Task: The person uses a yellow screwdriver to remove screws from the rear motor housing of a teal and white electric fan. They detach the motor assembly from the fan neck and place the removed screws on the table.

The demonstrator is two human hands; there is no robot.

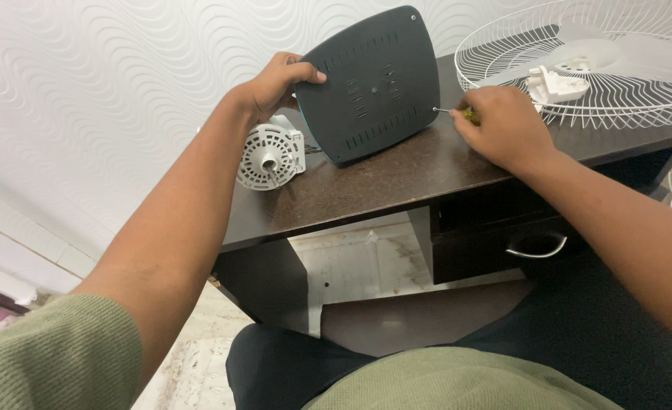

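Screw step at the cover's right edge. The left hand [279,80] grips the top left edge of the dark cover [370,83], holding it tilted upright on the tabletop [366,182] near its rear edge. The right hand [503,129] is closed on a screwdriver [457,114], tip at the cover's right rim. The next move likely calls for steady, square pressure. A white motor [271,156] sits just left of the cover; a wire guard [579,61] lies close behind the right hand, crowding it.

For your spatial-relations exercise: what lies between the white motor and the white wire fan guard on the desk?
In the head view, the dark grey panel stands between the white motor and the wire fan guard, with the right hand holding a screwdriver at its edge.
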